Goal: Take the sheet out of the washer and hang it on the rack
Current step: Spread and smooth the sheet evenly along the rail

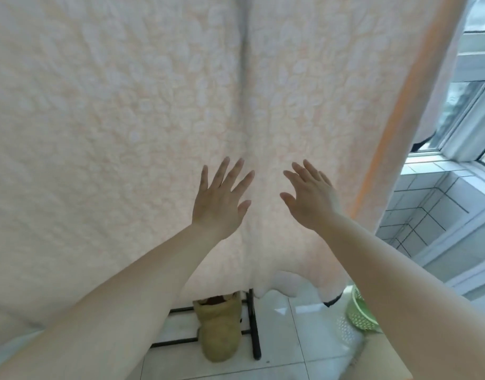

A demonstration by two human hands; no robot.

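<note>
In front of me the sheet (pixel 126 119) already hung over the rack (pixel 253 325), so I judged I was at the smoothing step; my left hand (pixel 218 204) and right hand (pixel 311 200) were spread flat, holding nothing. Next called for evening the bunched lower hem. A yellow slipper (pixel 222 333) and green basket (pixel 359 314) sat near the rack's foot
</note>
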